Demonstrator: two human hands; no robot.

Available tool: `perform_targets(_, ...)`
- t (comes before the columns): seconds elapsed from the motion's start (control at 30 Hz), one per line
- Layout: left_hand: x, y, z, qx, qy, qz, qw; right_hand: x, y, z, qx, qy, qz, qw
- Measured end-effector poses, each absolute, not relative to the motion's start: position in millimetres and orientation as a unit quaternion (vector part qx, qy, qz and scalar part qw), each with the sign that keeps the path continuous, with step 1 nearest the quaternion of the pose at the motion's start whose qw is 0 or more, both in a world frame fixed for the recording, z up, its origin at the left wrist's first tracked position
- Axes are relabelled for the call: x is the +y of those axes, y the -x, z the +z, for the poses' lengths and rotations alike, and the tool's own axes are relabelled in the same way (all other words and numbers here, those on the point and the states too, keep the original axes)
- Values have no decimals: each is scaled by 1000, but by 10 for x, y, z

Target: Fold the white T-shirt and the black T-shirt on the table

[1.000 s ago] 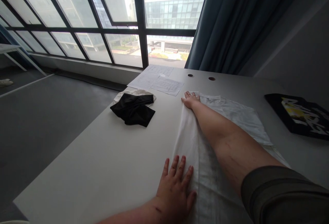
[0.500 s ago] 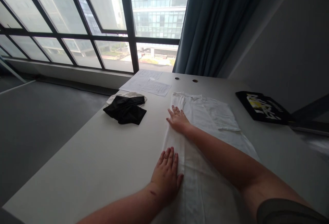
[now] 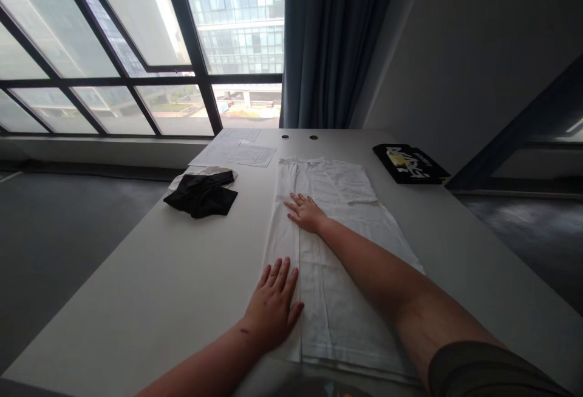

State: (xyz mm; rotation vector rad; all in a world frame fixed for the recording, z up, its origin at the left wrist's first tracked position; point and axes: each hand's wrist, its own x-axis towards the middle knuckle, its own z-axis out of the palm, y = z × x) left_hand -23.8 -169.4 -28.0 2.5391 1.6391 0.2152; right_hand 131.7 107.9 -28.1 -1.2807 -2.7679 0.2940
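A white T-shirt (image 3: 337,251) lies flat on the table, its left side folded inward in a long strip and one short sleeve spread to the right. My left hand (image 3: 273,306) rests flat on the near part of the folded strip, fingers stretched toward the window. Farther up the shirt, my right hand (image 3: 306,212) presses palm down near the strip's inner edge, fingers spread. Neither hand grips the cloth. My right forearm crosses over the shirt and hides part of it.
The white table (image 3: 182,288) runs toward a window and a blue curtain (image 3: 325,45). At the left edge lies crumpled black cloth (image 3: 200,193) over pale cloth. Behind it are paper sheets (image 3: 251,155). A folded black printed garment (image 3: 410,164) lies at the right edge.
The view has turned to the right, bringing the shirt's near hem into sight. My right hand has slid nearer and inward on the shirt; my left hand stays flat on the strip.
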Motion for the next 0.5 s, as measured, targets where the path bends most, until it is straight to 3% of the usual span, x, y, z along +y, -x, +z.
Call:
perform_targets(0.3,-2266,527,-212,484,-872,67,37,1126,-1453,-307,-897,417,89,117)
perform_targets(0.5,-2259,726,-20,435,-893,30,113,1442,-2682,-281,-859,483,34,167)
